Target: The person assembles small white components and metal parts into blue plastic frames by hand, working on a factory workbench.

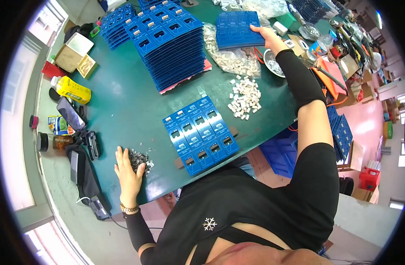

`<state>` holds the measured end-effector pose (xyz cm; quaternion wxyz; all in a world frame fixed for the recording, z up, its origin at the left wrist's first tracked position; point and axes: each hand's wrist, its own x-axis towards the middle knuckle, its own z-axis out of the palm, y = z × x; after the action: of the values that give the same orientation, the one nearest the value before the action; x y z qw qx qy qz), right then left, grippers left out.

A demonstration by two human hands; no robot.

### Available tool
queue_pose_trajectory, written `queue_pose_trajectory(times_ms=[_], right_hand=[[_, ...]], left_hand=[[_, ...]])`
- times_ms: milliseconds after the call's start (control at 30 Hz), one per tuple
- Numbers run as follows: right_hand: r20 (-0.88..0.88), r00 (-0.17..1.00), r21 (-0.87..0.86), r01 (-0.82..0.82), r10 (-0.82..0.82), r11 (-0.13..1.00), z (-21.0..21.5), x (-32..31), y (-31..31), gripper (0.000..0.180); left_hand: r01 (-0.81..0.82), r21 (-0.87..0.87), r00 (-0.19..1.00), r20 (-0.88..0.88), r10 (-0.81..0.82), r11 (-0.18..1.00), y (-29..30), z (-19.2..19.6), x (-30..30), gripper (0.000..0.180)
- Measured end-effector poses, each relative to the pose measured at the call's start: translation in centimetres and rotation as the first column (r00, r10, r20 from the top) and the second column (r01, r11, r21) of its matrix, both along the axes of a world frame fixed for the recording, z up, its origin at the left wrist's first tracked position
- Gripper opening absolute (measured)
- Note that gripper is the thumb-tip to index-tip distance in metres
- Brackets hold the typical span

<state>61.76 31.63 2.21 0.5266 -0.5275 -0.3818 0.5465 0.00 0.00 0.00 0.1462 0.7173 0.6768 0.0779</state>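
The right hand (268, 39) reaches far across the green table (118, 101) toward one o'clock, and its fingers are closed on the right edge of a small stack of blue boards (238, 29). These boards are flat, roughly square, bright blue with rows of pale markings, and the stack lies level with its grooved rows running from about eleven to five o'clock.

The left hand (128, 170) rests palm down at the near edge of the table, around eight o'clock, fingers spread and loosely curved over a little heap of small grey metal parts (140, 159), touching them without a firm grip.

Between the hands, near the centre, a blue panel (200, 134) lies flat. It is a grid of small blue cards, each with a dark rectangular window and white patches. Its long axis runs from ten o'clock to four o'clock, and its lower corner overhangs the table edge.

At twelve o'clock stands a tall stack of blue panels (171, 44), leaning a little. Just beside it at one o'clock lies a clear bag of white plastic pieces (231, 57), with a loose pile of white pieces (246, 97) below it. A yellow bottle (72, 89) lies on its side at nine o'clock, near a phone (70, 114).
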Motion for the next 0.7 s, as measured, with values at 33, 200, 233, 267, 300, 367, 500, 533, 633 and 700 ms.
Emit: queue_pose_trajectory(times_ms=[33, 200, 233, 267, 300, 367, 500, 533, 633, 700], right_hand=[[-0.042, 0.999, -0.097, 0.020, -0.024, 0.995, -0.2, 0.5, -0.1, 0.044], [-0.007, 1.000, -0.165, -0.013, 0.012, 0.986, -0.5, 3.0, 0.7, 0.028], [0.163, 0.980, -0.189, 0.143, -0.113, 0.971, -0.1, 2.6, 0.8, 0.026], [0.329, 0.933, -0.154, 0.206, -0.147, 0.966, 0.3, 2.4, 0.6, 0.028], [0.662, 0.742, -0.125, 0.248, -0.106, 0.961, 1.3, 2.7, 0.4, 0.024], [0.869, -0.485, -0.014, -0.216, -0.095, 0.976, 3.7, 6.3, 0.8, 0.031], [0.921, -0.276, 0.269, -0.063, -0.276, 0.961, 12.8, 3.9, -5.9, 0.039], [0.922, -0.122, 0.372, 0.016, -0.368, 0.928, 16.1, 5.2, -9.2, 0.041], [0.793, -0.163, 0.609, 0.237, -0.587, 0.757, 20.1, 14.6, -20.6, 0.037], [0.765, -0.394, 0.600, 0.152, -0.509, 0.785, 17.6, 23.1, -26.9, 0.033]], left_hand=[[0.014, 0.048, 1.000, -0.013, -0.014, 0.999, -0.4, -0.2, -0.1, 0.074], [0.044, 0.181, 0.999, -0.007, -0.043, 0.982, -0.8, -1.0, -0.2, 0.060], [0.069, 0.177, 0.998, -0.002, -0.070, 0.982, -0.6, -1.2, -0.2, 0.060], [0.055, 0.174, 0.998, 0.007, -0.057, 0.983, -0.4, -1.3, -0.3, 0.058], [0.045, 0.177, 0.999, 0.019, -0.050, 0.983, -0.1, -1.4, -0.2, 0.056], [0.090, 0.218, 0.991, 0.073, -0.108, 0.972, 0.7, -1.5, -0.1, 0.051], [0.078, 0.318, 0.992, 0.071, -0.106, 0.945, -1.2, -2.3, -2.0, 0.039], [0.084, 0.304, 0.991, 0.077, -0.112, 0.949, -1.0, -2.4, -2.1, 0.043], [0.123, 0.339, 0.979, 0.112, -0.170, 0.933, 0.0, -2.4, -0.8, 0.044], [0.124, 0.389, 0.971, 0.141, -0.192, 0.913, 0.2, -2.3, -0.5, 0.042]])
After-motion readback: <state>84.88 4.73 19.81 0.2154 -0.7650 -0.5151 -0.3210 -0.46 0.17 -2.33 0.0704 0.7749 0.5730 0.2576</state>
